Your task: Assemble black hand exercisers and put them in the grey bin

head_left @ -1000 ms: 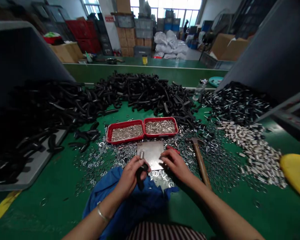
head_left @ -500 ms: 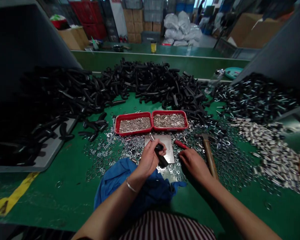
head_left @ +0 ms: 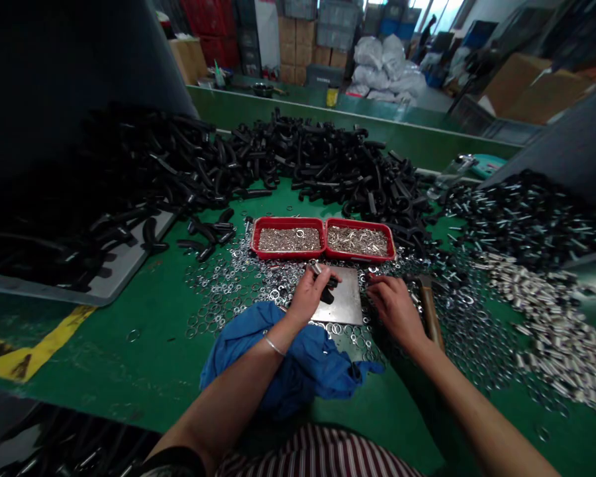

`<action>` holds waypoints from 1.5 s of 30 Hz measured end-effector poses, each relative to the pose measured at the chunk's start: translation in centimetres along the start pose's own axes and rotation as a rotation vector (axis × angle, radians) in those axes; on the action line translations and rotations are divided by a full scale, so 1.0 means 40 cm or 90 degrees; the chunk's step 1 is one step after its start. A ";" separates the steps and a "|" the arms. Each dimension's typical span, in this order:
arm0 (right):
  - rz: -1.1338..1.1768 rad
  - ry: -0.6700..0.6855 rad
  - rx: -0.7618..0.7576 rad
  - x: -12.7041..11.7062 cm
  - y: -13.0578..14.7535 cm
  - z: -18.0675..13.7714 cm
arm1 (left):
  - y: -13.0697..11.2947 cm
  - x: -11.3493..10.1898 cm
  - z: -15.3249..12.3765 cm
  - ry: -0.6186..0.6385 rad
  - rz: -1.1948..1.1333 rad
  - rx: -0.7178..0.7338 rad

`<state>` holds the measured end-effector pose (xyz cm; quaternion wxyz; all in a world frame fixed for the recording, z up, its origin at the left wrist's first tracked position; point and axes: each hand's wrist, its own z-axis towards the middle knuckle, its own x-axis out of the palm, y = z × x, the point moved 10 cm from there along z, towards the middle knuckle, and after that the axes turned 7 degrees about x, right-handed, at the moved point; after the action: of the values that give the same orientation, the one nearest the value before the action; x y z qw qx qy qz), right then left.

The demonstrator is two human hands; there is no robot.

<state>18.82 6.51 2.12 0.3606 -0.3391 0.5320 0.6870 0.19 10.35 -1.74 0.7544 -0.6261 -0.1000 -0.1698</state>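
My left hand (head_left: 308,293) is closed around a black handle part with a threaded metal end (head_left: 326,285), holding it over a square metal plate (head_left: 345,306) on the green table. My right hand (head_left: 393,306) rests palm down just right of the plate, fingers curled on the scattered washers (head_left: 218,291); what it holds, if anything, is hidden. A wooden-handled hammer (head_left: 430,311) lies right beside that hand. Two red trays (head_left: 322,239) of small metal pieces sit just beyond the plate. A blue cloth (head_left: 288,361) lies under my left forearm.
A big heap of black handles (head_left: 278,159) covers the back of the table and a grey tray (head_left: 104,278) at left. Black-and-silver parts (head_left: 521,212) and metal sleeves (head_left: 541,311) pile up at right. A plastic bottle (head_left: 444,177) lies near the back edge.
The view has swung left and down. My left hand carried the black handle part forward onto the plate. My right hand shifted forward, staying next to the hammer.
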 end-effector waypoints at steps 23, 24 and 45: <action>0.652 0.250 0.227 0.146 0.092 0.003 | -0.103 0.027 -0.029 0.047 0.243 0.150; 0.716 0.309 0.259 0.169 0.099 -0.010 | -0.107 0.034 -0.031 0.067 0.238 0.151; -0.199 0.119 0.092 -0.182 -0.474 0.188 | 0.063 0.031 0.000 -0.053 -0.294 -0.172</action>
<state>38.13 16.16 0.60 0.4352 -0.4536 0.5518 0.5481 2.28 10.58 -3.58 0.6006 -0.6881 -0.2473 -0.3235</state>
